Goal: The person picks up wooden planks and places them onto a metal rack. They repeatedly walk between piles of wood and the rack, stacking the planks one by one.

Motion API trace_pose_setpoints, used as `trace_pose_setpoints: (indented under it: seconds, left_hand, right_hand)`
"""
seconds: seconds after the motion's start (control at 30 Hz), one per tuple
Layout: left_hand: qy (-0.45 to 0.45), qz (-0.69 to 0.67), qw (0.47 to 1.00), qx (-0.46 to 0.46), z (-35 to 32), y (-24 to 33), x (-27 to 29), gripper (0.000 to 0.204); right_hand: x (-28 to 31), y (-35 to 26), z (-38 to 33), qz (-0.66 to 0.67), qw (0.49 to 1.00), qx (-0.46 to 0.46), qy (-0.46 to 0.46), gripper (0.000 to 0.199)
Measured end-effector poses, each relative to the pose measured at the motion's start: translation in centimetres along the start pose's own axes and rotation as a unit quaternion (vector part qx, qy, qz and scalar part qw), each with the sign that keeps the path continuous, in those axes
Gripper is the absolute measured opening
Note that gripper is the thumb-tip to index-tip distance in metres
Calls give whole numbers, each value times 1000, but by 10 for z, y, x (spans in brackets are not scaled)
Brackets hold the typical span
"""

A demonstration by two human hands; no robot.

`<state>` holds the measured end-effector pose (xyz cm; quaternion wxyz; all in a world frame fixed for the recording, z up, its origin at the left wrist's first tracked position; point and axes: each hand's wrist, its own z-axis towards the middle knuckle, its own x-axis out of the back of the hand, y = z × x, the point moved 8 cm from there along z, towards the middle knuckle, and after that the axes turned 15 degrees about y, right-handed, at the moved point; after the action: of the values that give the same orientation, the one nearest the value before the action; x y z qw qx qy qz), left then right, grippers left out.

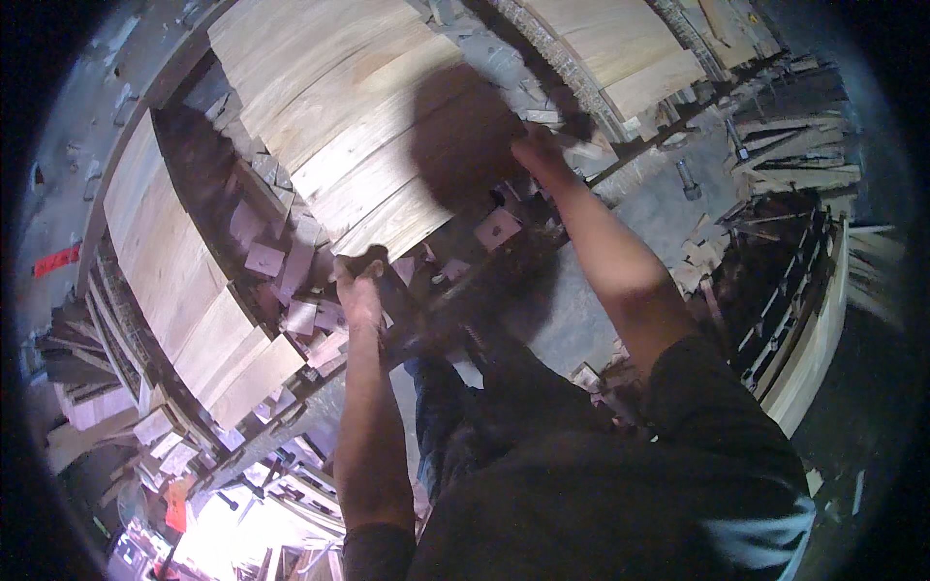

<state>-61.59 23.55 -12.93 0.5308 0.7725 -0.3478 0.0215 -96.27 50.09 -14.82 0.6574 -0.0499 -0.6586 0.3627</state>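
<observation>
A large pale wooden panel [329, 116] made of joined planks lies in front of me. My left hand [358, 290] is closed at its near corner, with a dark piece under the fingers that I cannot make out. My right hand [538, 150] reaches forward to the panel's right edge with its fingers curled on that edge, in my head's shadow. Small pinkish wood offcuts [291, 271] lie scattered just left of my left hand.
A second pale panel [184, 281] lies to the left and a third [620, 48] at the upper right. Stacks of thin wood strips [804, 290] stand on the right. Metal bolts [686, 179] rest on the grey floor. My dark trousers fill the lower middle.
</observation>
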Motion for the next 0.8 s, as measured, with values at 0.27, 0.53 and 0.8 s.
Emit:
trace_pose_setpoints:
  seconds: [0.27,0.53,0.8]
  left_hand:
    - [5,25,1000,16,2,13,-12,39]
    - [70,-68,993,72,8,2,-8,36]
    - [-9,-75,996,54,7,-4,4,75]
  right_hand:
    - [7,5,13,-138,966,214,-52,12]
    - [15,-7,17,-26,987,142,-65,16]
    - [28,-3,6,173,912,-298,-225,34]
